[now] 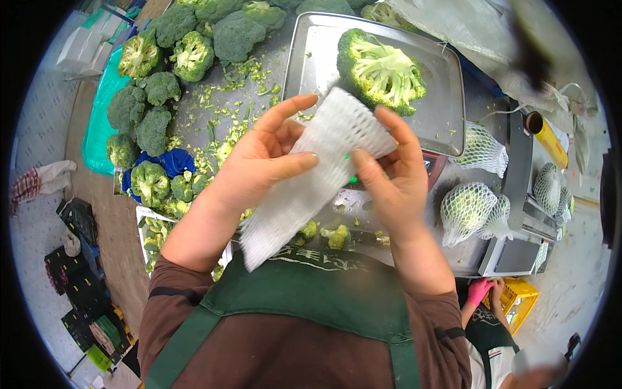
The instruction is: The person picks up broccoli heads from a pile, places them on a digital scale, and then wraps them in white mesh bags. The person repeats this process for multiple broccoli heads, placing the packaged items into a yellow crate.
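A white foam net sleeve slants across the space before my chest, its wider end up near the tray. My left hand grips it from the left, the thumb lying over the mesh and the index finger stretched out past it. At the sleeve's upper right edge, my right hand pinches the mesh between thumb and fingers. Just beyond, a broccoli head lies stem side up on a metal tray. Nothing shows inside the sleeve. The fingertips behind it are partly hidden.
Several broccoli heads crowd the table's far left, with green crumbs scattered around. Netted broccoli sits at the right beside a grey machine. A yellow roll stands beyond. Lower right, another person's pink-gloved hand is near a yellow crate.
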Tool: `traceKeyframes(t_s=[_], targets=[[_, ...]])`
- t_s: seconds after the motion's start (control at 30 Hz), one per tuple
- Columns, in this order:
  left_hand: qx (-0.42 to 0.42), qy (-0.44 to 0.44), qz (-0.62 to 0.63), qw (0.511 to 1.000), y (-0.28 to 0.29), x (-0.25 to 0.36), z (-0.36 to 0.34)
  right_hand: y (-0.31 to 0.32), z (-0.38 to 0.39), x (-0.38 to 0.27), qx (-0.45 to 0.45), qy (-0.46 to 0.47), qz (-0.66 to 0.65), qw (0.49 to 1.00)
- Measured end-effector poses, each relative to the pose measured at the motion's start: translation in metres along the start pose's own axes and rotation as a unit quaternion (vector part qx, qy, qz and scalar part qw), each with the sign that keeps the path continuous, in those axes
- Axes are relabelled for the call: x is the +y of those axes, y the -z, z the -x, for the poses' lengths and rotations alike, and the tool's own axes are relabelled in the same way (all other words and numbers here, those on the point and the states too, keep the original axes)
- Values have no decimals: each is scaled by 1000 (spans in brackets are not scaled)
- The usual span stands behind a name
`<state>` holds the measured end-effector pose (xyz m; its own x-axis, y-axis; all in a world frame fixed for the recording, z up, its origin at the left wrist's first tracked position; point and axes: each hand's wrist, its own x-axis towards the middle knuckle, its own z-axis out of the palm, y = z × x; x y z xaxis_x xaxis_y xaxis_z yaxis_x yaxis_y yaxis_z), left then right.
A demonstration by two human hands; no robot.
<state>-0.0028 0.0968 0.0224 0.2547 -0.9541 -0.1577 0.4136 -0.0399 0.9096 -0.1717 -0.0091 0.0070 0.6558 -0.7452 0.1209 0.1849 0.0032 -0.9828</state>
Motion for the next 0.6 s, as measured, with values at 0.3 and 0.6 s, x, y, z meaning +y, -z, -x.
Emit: traceKeyframes(t_s=[0.3, 0.6], targets=[[-18, 50, 84, 995, -13, -17, -2, 4, 14, 22, -36, -120, 40, 991], [-6, 159, 257, 953, 1, -56, -5, 6, -2, 26, 4, 97, 142, 985]])
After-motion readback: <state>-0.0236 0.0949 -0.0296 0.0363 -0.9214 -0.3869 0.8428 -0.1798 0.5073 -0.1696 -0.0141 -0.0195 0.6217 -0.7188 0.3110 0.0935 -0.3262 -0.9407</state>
